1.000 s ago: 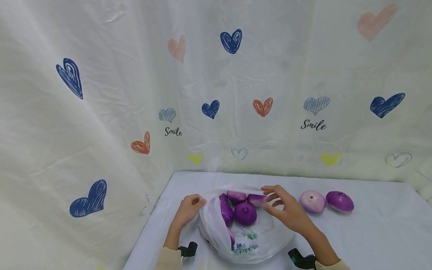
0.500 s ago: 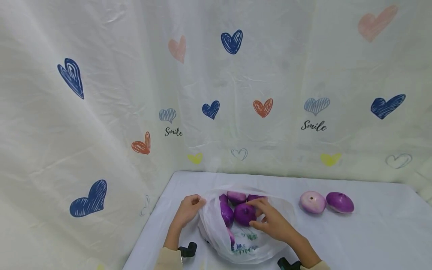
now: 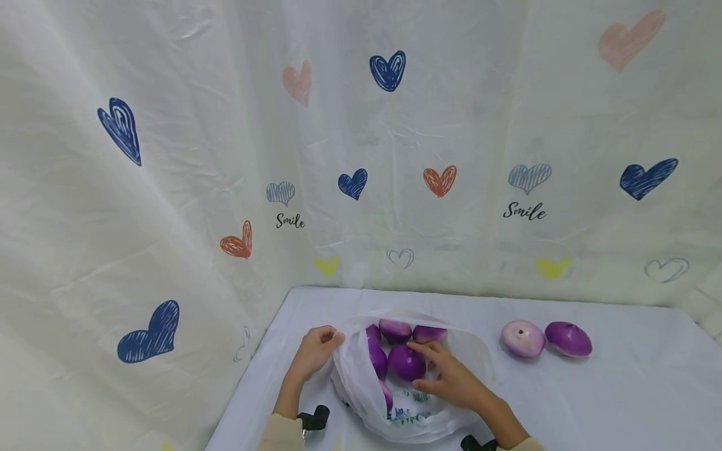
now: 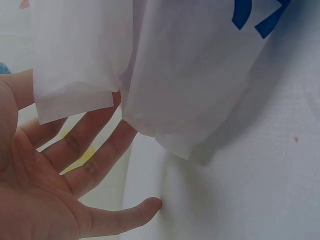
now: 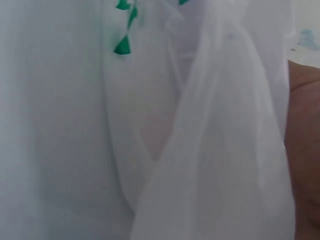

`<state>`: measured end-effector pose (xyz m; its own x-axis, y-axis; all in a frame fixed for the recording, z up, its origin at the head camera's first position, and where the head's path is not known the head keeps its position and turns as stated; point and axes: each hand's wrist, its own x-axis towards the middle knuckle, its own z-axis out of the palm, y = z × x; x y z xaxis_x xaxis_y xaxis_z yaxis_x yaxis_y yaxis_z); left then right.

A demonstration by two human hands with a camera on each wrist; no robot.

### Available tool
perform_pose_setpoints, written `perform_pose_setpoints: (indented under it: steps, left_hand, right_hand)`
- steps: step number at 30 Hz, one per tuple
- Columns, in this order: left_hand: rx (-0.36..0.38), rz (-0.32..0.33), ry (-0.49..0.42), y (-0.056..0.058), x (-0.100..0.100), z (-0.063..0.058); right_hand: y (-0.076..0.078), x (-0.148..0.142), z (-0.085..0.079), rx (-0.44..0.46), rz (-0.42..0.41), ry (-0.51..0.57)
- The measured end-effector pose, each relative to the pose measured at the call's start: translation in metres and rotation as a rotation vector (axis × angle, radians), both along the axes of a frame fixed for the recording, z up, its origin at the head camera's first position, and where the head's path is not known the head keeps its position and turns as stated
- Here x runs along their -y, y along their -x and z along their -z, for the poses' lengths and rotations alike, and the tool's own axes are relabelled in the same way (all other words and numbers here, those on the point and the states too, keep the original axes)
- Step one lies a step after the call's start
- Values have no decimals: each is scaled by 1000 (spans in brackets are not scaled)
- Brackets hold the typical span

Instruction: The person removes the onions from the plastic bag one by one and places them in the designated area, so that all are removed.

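A white plastic bag (image 3: pixel 417 432) with green and blue print lies on its side on the table, mouth towards the head camera. Inside it are several glossy purple onions, some with pale parts. At the bag's left rim, my left hand (image 3: pixel 317 352) pinches the plastic between thumb and index finger; its other fingers spread behind the bag in the left wrist view. My right hand (image 3: pixel 454 379) reaches into the mouth and grips the middle purple onion (image 3: pixel 403 363), index finger at its upper right, thumb at its lower right. In the right wrist view, bag plastic hides most of that hand.
To the right of the bag, a pale pinkish onion (image 3: pixel 522 339) and a purple onion (image 3: pixel 568 339) sit side by side on the white-covered table (image 3: pixel 632 388). A white curtain (image 3: pixel 479 125) with printed hearts hangs behind and at the left.
My right hand has moved left and down from the bag's right rim onto the middle onion, which has shifted slightly left and turned. The left hand keeps its place on the rim.
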<state>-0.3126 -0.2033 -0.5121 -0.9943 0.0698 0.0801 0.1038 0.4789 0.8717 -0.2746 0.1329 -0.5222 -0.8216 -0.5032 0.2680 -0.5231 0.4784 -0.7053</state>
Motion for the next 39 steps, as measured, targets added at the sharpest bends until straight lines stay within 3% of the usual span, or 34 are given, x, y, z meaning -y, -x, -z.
perform_pose_setpoints:
  steps: [22,31,39]
  left_hand:
    - [-15,13,22,-1,-1,-1]
    - [-11,5,34,-1,-1,0]
    - [-11,11,34,-1,-1,1]
  right_hand:
    - [1,15,12,22,86,-18]
    - [1,9,8,41,48,-14]
    - [3,1,0,80,-46,30]
